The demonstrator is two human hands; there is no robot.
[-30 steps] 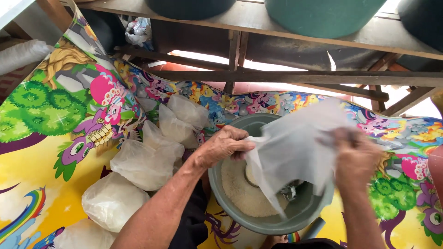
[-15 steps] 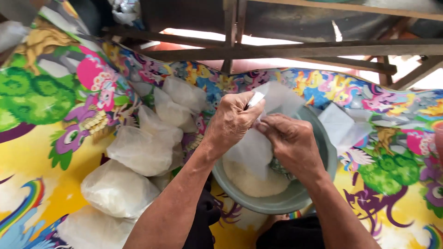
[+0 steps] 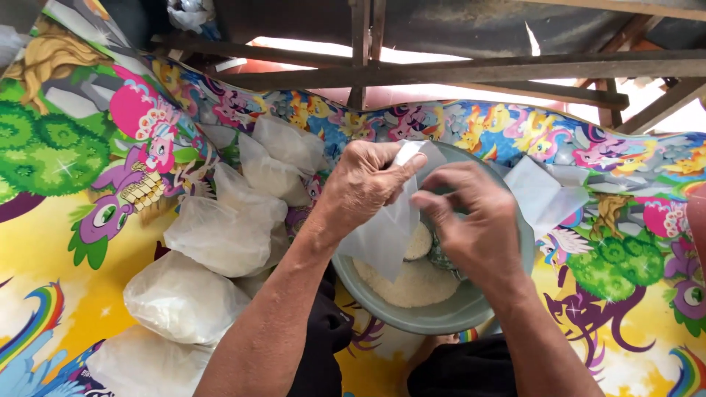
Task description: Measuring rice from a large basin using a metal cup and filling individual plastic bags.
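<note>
Above the grey bowl [image 3: 434, 320] of white grains, the left hand [image 3: 364, 184] pinches a clear plastic bag [image 3: 382, 235], the right hand [image 3: 471, 220] at three o'clock pinching its edge.

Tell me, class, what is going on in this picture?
A person sits over a grey-green bowl of white grains on a bright cartoon-printed mat. The left hand pinches the top of a thin clear plastic bag held over the bowl, and the right hand works at the bag's mouth beside it. To the left, several filled bags of the same white stuff lie in a row on the mat. More plastic lies on the bowl's far right rim.
</note>
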